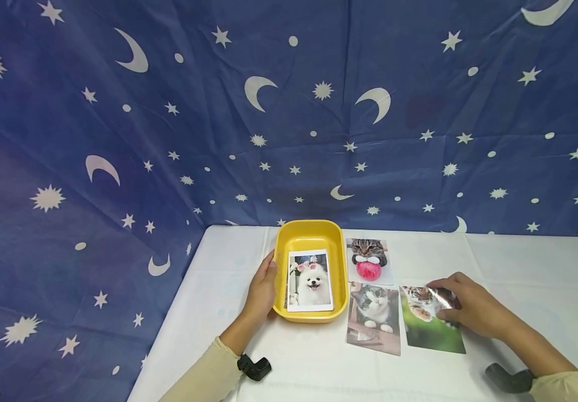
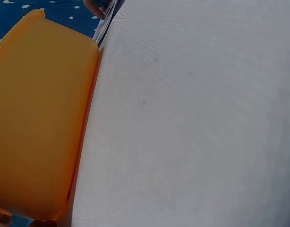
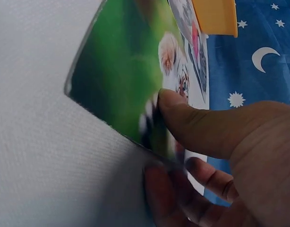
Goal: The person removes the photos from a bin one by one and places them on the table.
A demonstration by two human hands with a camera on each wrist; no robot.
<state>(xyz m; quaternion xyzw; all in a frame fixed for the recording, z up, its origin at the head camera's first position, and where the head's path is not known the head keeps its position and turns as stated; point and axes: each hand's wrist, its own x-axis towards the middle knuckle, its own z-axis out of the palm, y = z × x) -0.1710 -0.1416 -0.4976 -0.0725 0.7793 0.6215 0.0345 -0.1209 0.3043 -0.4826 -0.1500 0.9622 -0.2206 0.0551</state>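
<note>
In the head view, my left hand (image 1: 261, 290) holds the left side of a yellow plastic tray (image 1: 343, 268), its thumb near the rim. A photo of a white fluffy dog (image 1: 313, 285) lies inside the tray. The left wrist view shows the outer wall of the tray (image 2: 46, 113), with fingertips at the lower left corner. My right hand (image 1: 475, 306) pinches the right edge of a tiger photo (image 1: 432, 329). In the right wrist view, the thumb (image 3: 194, 123) presses on the printed face of the tiger photo (image 3: 116, 71) and the other fingers are beneath its edge.
Right of the tray lie a photo of a cat with a pink ball (image 1: 369, 262) and, nearer me, a grey-and-white cat photo (image 1: 374, 318). A white cloth (image 1: 314, 363) covers the table. Behind it hangs a blue curtain (image 1: 319, 128) with moons and stars.
</note>
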